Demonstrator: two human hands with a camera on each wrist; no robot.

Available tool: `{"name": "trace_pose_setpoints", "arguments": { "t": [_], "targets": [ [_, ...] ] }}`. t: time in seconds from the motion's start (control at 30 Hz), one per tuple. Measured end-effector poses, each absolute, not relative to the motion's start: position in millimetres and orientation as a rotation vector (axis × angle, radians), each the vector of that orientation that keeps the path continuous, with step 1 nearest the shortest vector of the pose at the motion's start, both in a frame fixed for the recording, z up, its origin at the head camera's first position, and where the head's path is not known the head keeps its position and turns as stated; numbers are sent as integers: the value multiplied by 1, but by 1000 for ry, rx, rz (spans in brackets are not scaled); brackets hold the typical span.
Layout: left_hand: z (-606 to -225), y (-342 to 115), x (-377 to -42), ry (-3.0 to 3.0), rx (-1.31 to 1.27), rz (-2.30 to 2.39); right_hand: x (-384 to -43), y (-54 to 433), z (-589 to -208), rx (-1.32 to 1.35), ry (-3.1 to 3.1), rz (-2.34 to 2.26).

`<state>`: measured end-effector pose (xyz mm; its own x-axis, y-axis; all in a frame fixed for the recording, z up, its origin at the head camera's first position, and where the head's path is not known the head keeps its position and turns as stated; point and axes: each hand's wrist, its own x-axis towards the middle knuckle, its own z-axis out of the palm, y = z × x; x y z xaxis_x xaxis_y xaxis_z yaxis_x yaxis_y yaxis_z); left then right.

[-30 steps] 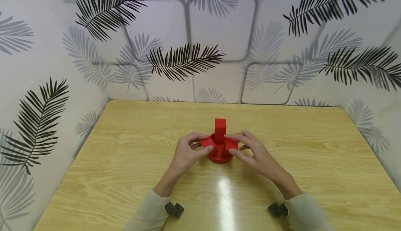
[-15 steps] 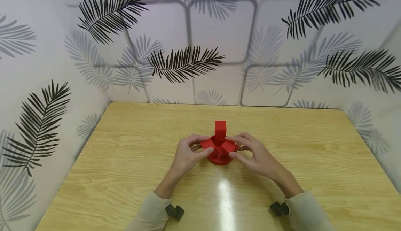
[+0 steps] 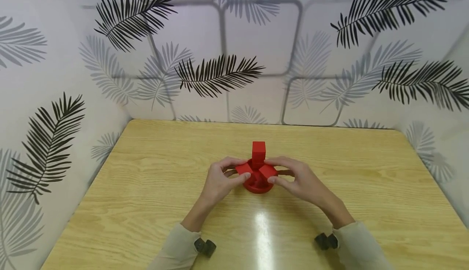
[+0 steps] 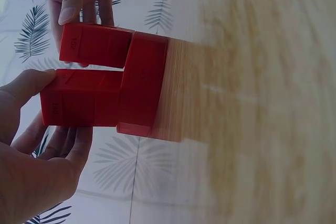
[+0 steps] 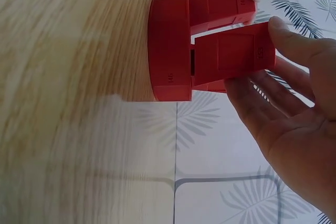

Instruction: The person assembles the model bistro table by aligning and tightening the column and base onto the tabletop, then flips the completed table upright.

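A round red base (image 3: 258,189) stands on the table with red blocks upright on it. My left hand (image 3: 216,182) pinches the left block (image 3: 243,168) between thumb and fingers, and in the left wrist view that block (image 4: 81,98) meets the base. My right hand (image 3: 305,181) pinches the right block (image 3: 268,171) the same way. In the right wrist view a narrow dark gap shows between this block (image 5: 231,55) and the base's rim (image 5: 169,51). A taller-looking rear block (image 3: 258,151) rises behind, touched by neither thumb. Small raised numbers mark the blocks.
The wood-grain table (image 3: 165,156) lies under everything, with a bright reflection in front of the base. A leaf-patterned wall covering (image 3: 253,99) borders the table's back and sides. Dark wrist devices (image 3: 204,247) sit at both sleeve cuffs.
The right block has turned and shifted inward over the base, its top now angled opposite to the left one. My right hand's fingers have followed it. My left hand keeps its grip.
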<state>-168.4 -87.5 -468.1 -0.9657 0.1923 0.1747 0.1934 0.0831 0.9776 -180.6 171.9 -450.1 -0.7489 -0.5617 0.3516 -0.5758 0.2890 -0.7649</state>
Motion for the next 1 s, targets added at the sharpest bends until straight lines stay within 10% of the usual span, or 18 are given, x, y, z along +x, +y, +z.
{"name": "trace_pose_setpoints", "arguments": {
  "t": [1.0],
  "targets": [
    [-466,-87,-167,-2276,-391,-2139,-191,176,-450,947,-2586,1344]
  ]
}}
